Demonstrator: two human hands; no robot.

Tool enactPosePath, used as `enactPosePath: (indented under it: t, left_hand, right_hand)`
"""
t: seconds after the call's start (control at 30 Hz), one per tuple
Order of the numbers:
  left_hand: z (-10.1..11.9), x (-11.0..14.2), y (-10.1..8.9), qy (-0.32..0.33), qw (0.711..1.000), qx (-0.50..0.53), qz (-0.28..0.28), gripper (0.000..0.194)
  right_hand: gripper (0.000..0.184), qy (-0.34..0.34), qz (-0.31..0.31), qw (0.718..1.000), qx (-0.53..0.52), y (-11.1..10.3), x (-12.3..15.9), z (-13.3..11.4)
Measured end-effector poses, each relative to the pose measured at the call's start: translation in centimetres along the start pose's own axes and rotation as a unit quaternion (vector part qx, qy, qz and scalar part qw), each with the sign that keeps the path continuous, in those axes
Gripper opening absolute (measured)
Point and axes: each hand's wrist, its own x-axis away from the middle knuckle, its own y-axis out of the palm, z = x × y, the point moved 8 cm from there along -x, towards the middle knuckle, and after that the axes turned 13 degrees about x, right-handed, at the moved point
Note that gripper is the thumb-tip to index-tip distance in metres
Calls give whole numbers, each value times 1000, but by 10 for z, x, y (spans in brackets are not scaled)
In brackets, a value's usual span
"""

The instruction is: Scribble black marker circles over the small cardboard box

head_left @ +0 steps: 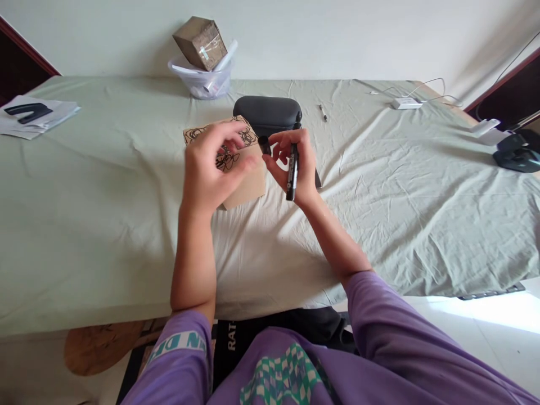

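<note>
My right hand [301, 160] is closed around a black marker [291, 179], which points down and toward me. A short black cylinder, seemingly the marker's cap [264, 145], is pinched at the tips of that hand's thumb and finger. My left hand [213, 163] has its fingers curved and its thumb apart, with nothing visible in it. Below and behind the left hand is a cardboard box [247, 183] with black looping scribbles on its far part; the hand hides some of it. Whether the left hand touches the box I cannot tell.
A dark zip case [266, 111] lies behind the box. Farther back stands a clear plastic tub [202, 84] with a taped carton [201, 44] on it. A pen [323, 113], a power strip [406, 103] and a stapler [29, 111] on papers lie around the cloth-covered table [105, 225].
</note>
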Motion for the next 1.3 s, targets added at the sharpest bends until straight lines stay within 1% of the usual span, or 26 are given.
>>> enactPosePath:
  t: [0.03, 0.07, 0.1, 0.17, 0.23, 0.27, 0.33, 0.4, 0.43, 0.5, 0.57, 0.63, 0.7, 0.77, 0.83, 0.93, 1.0, 1.07, 1.13, 1.2, 1.23, 1.3]
  left_hand:
    - [6, 0, 10, 10, 1000, 7, -23, 35]
    - [10, 0, 16, 22, 999, 9, -31, 33]
    - [12, 0, 19, 36, 999, 10, -28, 32]
    - [12, 0, 19, 60, 998, 24, -3, 34]
    - [4, 1, 16, 69, 997, 41, 8, 38]
    - [-2, 1, 14, 64, 997, 48, 8, 42]
    - [-17, 1, 14, 33, 997, 77, -3, 51]
    - [-30, 3, 19, -6, 990, 137, -27, 57]
    - [-34, 4, 23, -22, 984, 172, -42, 59]
    - [-36, 8, 32, -50, 972, 219, -76, 63]
    - [-34, 11, 40, -74, 966, 228, -101, 65]
    - [-30, 13, 45, -89, 965, 220, -115, 64]
    - [-22, 13, 47, -78, 966, 217, -118, 58]
    - [-15, 12, 49, -53, 967, 221, -114, 52]
    - [-9, 12, 53, -29, 969, 219, -115, 46]
    - [-7, 15, 62, -6, 972, 202, -120, 41]
    - [-11, 16, 66, 5, 977, 176, -119, 45]
    - [-18, 16, 69, 21, 987, 113, -117, 55]
    - [-22, 14, 68, 48, 992, 33, -108, 62]
    - [-21, 11, 61, 80, 993, -24, -89, 63]
    - [-19, 10, 55, 93, 992, -40, -76, 63]
    - [-17, 7, 40, 99, 993, -49, -44, 64]
  right_hand:
    - [23, -5, -4, 1000, 16, 0, 2, -10]
    - [20, -10, -10, 1000, 28, 0, 4, -18]
    - [19, -19, -12, 999, 35, -1, 5, -24]
    - [23, -33, -1, 999, 11, -8, 4, -30]
    - [30, -16, 17, 998, -62, -20, 0, -29]
    - [34, 10, 23, 994, -108, -26, -3, -26]
    - [42, 82, 27, 979, -186, -34, -6, -17]
    - [46, 142, 22, 964, -223, -39, -7, -10]
    - [44, 159, 17, 959, -236, -40, -7, -9]
    - [34, 166, -4, 947, -275, -39, -7, -10]
    - [24, 153, -35, 932, -328, -35, -8, -15]
    - [18, 156, -64, 921, -350, -32, -8, -18]
    - [20, 189, -90, 919, -335, -27, -5, -17]
    - [24, 220, -116, 915, -317, -20, -1, -16]
    - [21, 236, -141, 909, -313, -11, 4, -16]
    - [19, 253, -142, 903, -318, 3, 10, -13]
    - [21, 268, -134, 897, -324, 11, 12, -8]
    - [19, 278, -137, 890, -335, 16, 12, -2]
    - [14, 291, -146, 893, -312, 17, 10, 9]
    - [14, 322, -154, 902, -242, 14, 11, 29]
    - [19, 341, -164, 904, -201, 14, 13, 42]
    - [32, 379, -203, 895, -123, 16, 20, 69]
